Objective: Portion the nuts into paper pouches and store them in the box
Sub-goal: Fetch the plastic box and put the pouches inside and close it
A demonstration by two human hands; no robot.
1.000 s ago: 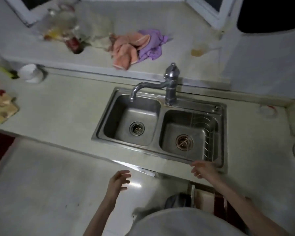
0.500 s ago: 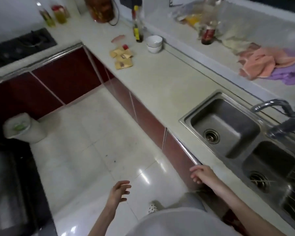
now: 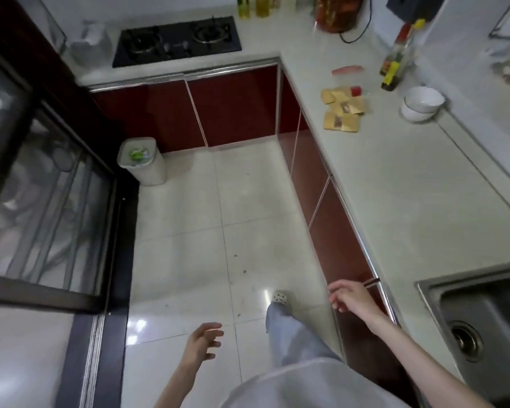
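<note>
Several brown paper pouches [image 3: 342,111] lie in a loose pile on the pale countertop [image 3: 401,184] at the upper right, with a small red item [image 3: 356,91] beside them. No box shows in the frame. My left hand [image 3: 202,343] hangs over the floor tiles with loosely spread fingers, holding nothing. My right hand [image 3: 348,297] hovers in front of the red cabinet doors just below the counter's edge, fingers relaxed and empty. Both hands are far from the pouches.
Two stacked white bowls [image 3: 421,103] and a sauce bottle [image 3: 395,66] stand behind the pouches. A gas hob [image 3: 175,41] fills the far counter. A white bin [image 3: 143,160] sits on the floor by the corner. The steel sink [image 3: 483,313] is at lower right, a glass door [image 3: 36,201] at left.
The view has swung left from the sink to the floor and corner counter. The pouches now sit higher and nearer the right. Both hands stay empty and low.
</note>
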